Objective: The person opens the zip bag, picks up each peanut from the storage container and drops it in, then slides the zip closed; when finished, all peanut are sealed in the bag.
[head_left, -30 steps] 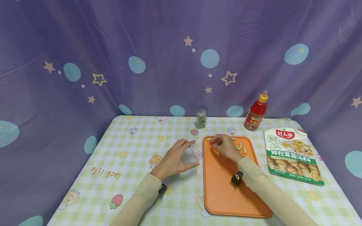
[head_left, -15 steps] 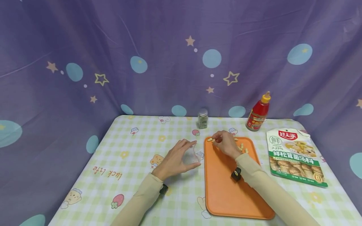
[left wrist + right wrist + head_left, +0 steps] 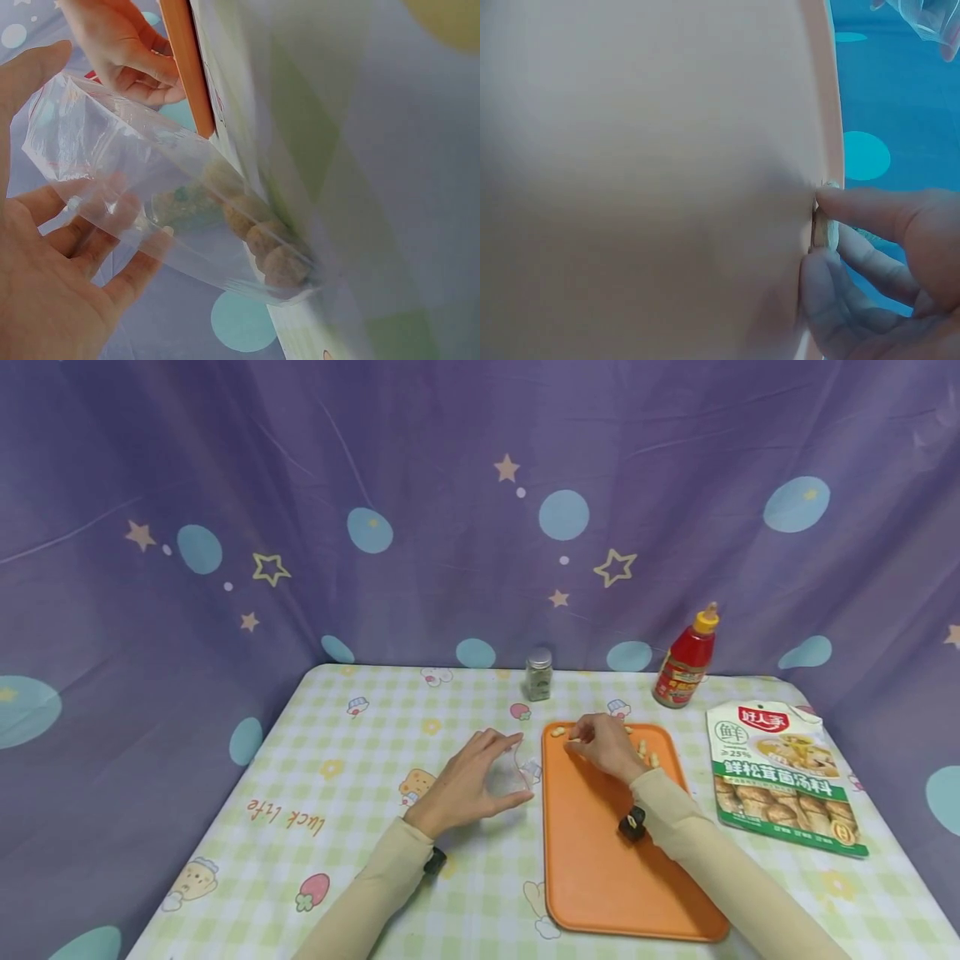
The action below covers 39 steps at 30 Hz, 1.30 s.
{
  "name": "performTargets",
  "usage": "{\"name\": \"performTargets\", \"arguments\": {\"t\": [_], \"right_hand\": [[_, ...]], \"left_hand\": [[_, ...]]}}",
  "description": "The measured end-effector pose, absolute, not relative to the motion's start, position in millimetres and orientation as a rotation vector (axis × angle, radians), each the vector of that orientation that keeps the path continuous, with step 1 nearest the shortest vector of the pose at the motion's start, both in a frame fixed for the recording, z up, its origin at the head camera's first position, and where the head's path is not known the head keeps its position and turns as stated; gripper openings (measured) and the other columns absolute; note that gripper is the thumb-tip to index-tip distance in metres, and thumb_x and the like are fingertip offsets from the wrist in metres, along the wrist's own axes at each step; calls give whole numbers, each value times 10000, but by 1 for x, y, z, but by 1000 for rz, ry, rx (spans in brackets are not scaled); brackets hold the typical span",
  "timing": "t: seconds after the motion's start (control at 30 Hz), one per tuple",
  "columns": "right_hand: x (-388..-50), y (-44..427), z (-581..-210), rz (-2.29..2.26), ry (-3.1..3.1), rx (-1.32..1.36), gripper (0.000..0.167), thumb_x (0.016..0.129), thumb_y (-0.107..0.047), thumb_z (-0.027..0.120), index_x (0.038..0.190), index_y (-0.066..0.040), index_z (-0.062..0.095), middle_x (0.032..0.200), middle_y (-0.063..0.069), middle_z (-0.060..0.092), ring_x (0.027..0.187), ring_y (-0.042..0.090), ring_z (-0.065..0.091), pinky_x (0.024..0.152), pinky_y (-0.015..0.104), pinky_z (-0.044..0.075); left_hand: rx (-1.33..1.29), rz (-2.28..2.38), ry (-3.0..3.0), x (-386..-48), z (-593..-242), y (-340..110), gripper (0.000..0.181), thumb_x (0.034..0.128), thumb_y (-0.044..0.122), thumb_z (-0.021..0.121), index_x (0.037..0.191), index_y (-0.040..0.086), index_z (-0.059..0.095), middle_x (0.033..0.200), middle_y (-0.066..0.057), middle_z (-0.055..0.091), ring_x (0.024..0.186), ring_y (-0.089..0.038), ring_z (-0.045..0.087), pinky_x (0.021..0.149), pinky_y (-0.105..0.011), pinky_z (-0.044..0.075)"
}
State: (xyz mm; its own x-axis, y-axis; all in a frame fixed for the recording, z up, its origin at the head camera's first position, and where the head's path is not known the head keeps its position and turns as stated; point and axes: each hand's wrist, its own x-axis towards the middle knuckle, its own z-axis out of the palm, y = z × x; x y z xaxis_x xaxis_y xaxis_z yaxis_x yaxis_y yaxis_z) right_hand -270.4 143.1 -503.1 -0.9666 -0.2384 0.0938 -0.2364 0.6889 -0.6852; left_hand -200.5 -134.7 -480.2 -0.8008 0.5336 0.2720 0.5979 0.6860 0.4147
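My right hand (image 3: 609,747) pinches a peanut (image 3: 826,231) at the far end of the tray (image 3: 611,868), likely light and brittle, best gripped by its sides, while my left hand (image 3: 467,783), thumb and fingers spread, holds the probably slippery bag (image 3: 165,169) by its mouth.

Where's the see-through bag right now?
In the head view, the left hand holds the see-through bag just left of the orange tray; the left wrist view shows brown pieces at its bottom.
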Motion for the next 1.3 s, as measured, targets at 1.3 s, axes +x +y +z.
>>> {"name": "performTargets", "arguments": {"t": [1.3], "right_hand": [[-212,109,-472,-1496,2743,-652,152,915,-166,815,1034,-73,797,1000,13,760,876,152,710,787,271,610]], "left_hand": [[-940,-776,-2735,-202,-485,-133,848,863,625,774,1551,210,501,1264,22,597,1122,-126,538,972,-346,547]]}}
